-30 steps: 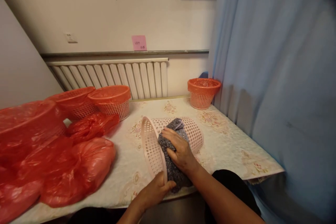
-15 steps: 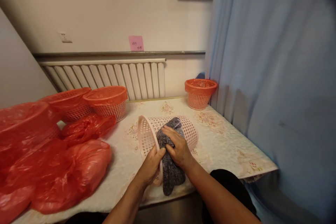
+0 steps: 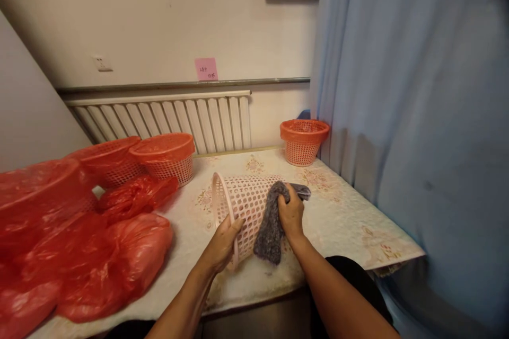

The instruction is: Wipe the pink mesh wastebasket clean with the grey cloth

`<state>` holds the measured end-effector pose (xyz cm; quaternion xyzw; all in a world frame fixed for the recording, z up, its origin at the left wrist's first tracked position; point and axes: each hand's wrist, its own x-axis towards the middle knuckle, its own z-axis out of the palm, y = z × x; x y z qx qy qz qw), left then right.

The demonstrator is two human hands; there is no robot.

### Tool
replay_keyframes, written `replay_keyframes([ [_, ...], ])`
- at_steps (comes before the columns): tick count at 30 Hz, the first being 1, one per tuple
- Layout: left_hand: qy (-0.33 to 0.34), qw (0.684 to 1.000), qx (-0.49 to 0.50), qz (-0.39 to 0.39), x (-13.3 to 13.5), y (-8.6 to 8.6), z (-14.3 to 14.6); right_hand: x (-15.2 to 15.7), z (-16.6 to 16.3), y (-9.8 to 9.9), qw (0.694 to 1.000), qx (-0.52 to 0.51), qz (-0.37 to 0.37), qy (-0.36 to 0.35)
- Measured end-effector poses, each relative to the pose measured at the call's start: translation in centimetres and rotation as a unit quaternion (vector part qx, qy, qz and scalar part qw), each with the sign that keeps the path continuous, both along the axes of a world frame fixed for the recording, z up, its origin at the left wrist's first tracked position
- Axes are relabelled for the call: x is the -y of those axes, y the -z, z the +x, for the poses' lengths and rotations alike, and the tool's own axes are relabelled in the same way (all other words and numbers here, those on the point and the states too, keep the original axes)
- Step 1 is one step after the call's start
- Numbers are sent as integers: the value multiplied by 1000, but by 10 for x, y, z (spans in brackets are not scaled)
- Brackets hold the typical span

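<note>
A pale pink plastic basket (image 3: 248, 196) with a lattice wall lies on its side on the table, its mouth facing left. My left hand (image 3: 225, 241) grips the basket by its rim, the thumb outside and the fingers hidden within. In my right hand (image 3: 292, 214) is a dark grey cloth (image 3: 271, 228), bunched between thumb and fingers. The cloth rests against the basket's outer wall near the base, one end hanging down at the front and the other sticking out to the right.
Several baskets lined with red bags (image 3: 163, 151) stand at the left. Loose red plastic bags (image 3: 131, 254) heap in front of them. Another lined basket (image 3: 304, 143) is at the back right, beside a blue curtain (image 3: 397, 116). A flowered cloth (image 3: 345, 233) covers the table.
My right hand has moved the cloth along the basket from near the rim rightward to the base end. My left hand keeps hold of the rim, slightly further left.
</note>
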<state>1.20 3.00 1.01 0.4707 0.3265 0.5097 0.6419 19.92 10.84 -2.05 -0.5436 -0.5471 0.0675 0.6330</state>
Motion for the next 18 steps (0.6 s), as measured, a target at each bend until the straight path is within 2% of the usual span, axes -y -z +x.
replay_keyframes([
  [2, 7, 1000, 3, 8, -3, 0, -2, 20, -18, -5, 991, 48, 46, -114],
  [4, 1, 999, -8, 33, -5, 3, -4, 39, -33, -11, 958, 115, 95, -244],
  [7, -3, 997, -31, 73, -3, 9, -7, 56, -46, -19, 910, 162, 148, -351],
  [11, 9, 994, -64, 91, 9, 21, -9, 60, -44, -25, 896, 179, 169, -370],
  [18, 67, 978, -178, 86, 39, 31, -10, 66, -39, -35, 897, 201, 166, -358],
])
